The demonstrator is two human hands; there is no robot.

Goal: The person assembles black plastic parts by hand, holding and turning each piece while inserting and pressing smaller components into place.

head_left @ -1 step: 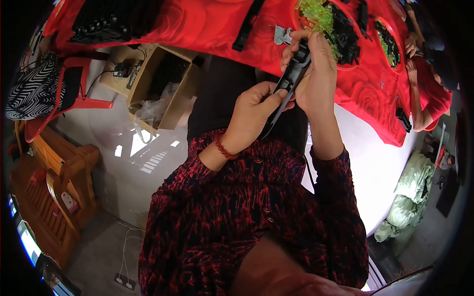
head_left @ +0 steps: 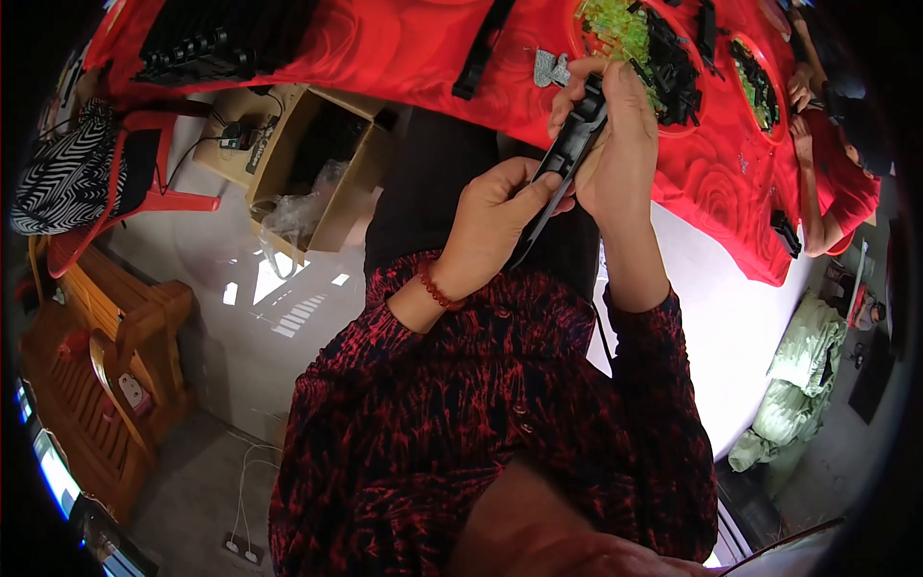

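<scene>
gripped the black part (head_left: pixel 574 137) at upper centre with fingers (head_left: pixel 540 190) of left hand (head_left: pixel 487 223) and right hand (head_left: pixel 621 154), seemingly pressing, probably needing steadiness next.

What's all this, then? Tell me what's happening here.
A person is holding a long black part at a slant in both hands, at the near side of a red-covered table. The left hand grips its lower end, thumb on top; the right hand cups the upper end. Beyond lie loose green pieces and black pieces. To the right, another person's hand is visible.
</scene>
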